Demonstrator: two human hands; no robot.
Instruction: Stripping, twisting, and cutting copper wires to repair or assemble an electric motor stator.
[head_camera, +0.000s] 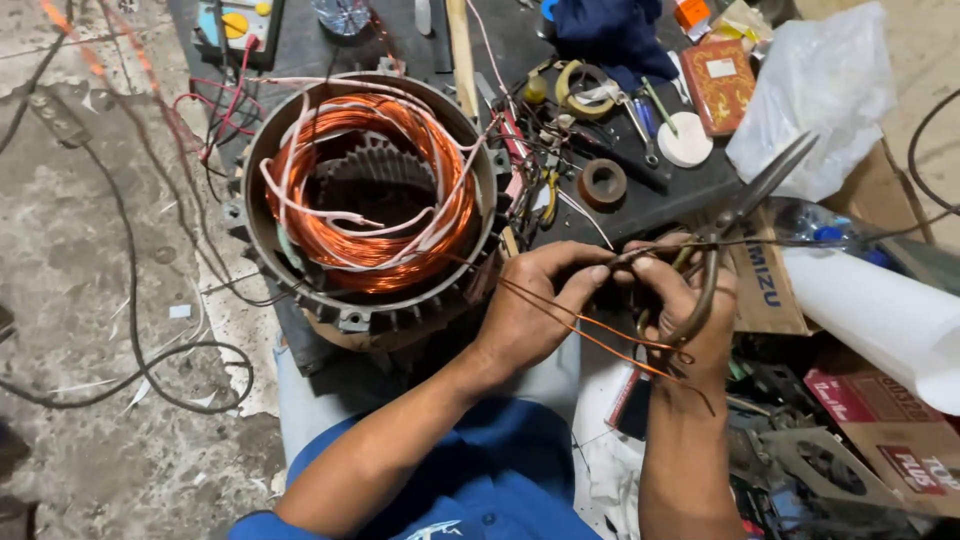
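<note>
Left hand (535, 305) pinching copper wire (590, 330), right hand (690, 310) (holding pliers (735, 215)) beside

A stained, grey concrete floor (90, 250) spreads on the left, strewn with black cables (130, 330); a cluttered dark workbench (660, 195) stands ahead.
</note>
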